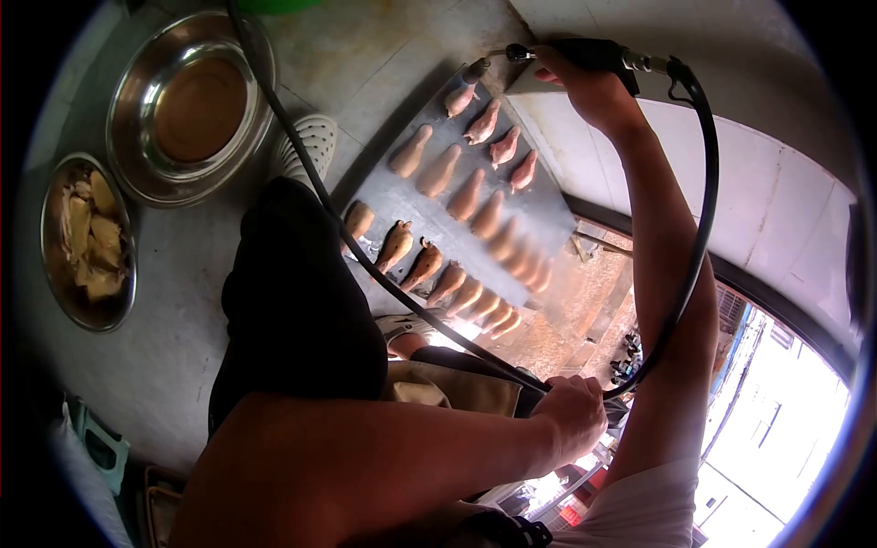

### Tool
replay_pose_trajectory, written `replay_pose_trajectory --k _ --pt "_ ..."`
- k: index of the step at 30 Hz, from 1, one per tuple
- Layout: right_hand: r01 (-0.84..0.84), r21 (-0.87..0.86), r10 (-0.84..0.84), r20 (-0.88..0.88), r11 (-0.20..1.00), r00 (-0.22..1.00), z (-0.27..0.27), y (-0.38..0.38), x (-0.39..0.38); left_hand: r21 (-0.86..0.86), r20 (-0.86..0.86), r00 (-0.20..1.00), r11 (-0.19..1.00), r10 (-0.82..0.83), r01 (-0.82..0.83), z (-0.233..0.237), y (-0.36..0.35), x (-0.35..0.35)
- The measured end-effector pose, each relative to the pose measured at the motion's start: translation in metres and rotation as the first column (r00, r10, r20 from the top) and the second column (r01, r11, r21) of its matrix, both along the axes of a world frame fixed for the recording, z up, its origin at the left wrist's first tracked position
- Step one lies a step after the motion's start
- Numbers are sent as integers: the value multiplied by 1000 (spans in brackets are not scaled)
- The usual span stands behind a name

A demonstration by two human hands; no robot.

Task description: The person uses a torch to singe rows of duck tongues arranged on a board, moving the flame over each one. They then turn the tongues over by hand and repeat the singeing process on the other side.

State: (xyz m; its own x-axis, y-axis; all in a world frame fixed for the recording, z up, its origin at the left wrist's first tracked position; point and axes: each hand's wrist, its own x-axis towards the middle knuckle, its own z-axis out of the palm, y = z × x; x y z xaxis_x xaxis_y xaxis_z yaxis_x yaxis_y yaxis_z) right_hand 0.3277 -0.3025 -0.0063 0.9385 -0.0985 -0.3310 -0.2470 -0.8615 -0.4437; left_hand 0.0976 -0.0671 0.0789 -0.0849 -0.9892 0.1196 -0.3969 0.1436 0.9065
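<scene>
My right hand [589, 87], at the top, is closed around the black handle of a gas torch [585, 55]. The metal nozzle points down left, its tip close to a pale poultry leg [459, 99]. Lower down, my left hand [575, 416] grips the black hose [420, 315] in a fist. This hose loops from the handle past my forearm and crosses the view to the top left. Under the hose, a flat metal sheet [379, 187] bears several poultry legs in rows. Those in the row nearest me, such as one poultry leg [396, 245], look browner. Part of the middle row is blurred.
A wide steel basin [128, 137] stands on the tiled floor at left. Beside it, a steel bowl [50, 265] holds yellowish pieces. A pale clog [315, 142] is near the sheet. A white tiled wall [758, 169] rises at right. A green stool [105, 447] is at lower left.
</scene>
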Motion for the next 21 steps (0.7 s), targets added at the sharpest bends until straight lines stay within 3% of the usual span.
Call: replay_pose_trajectory --k 3,5,6,8,11,12,13,14,15,17,20,21 --pt "-115 -46 122 186 992 975 0 -7 -27 102 36 966 963 -255 251 4 -2 1" --pt "-364 -340 476 351 867 807 -10 -20 -51 120 36 961 956 -274 268 -1 6 -7" --pt "-254 -284 355 400 924 845 -5 -4 -64 131 38 958 952 -284 277 -3 9 -9" --pt "11 52 -33 459 999 888 -13 15 -100 235 39 884 864 -467 446 -5 8 -15" --pt "-76 -143 135 460 987 877 -13 46 -138 419 51 729 677 -683 605 -9 11 -21" --pt "-212 -275 316 423 938 849 -25 40 -153 441 107 742 701 -662 561 -11 15 -29" --pt "-224 -96 244 443 970 863 -45 36 -173 457 165 751 724 -639 516 -15 22 -43" --pt "-266 -98 281 452 959 847 -54 40 -182 470 222 756 747 -616 470 -17 26 -50" --pt "-307 -99 317 460 946 829 -60 47 -189 458 216 679 687 -701 564 -14 25 -37" --pt "-371 -180 412 397 911 820 -57 64 -201 443 257 695 721 -672 533 -18 29 -42" --pt "-361 -175 395 240 916 887 -39 85 -203 463 347 706 768 -617 443 -23 36 -57" --pt "-369 -195 412 283 909 866 -40 86 -205 474 382 705 782 -597 405 -25 36 -62"
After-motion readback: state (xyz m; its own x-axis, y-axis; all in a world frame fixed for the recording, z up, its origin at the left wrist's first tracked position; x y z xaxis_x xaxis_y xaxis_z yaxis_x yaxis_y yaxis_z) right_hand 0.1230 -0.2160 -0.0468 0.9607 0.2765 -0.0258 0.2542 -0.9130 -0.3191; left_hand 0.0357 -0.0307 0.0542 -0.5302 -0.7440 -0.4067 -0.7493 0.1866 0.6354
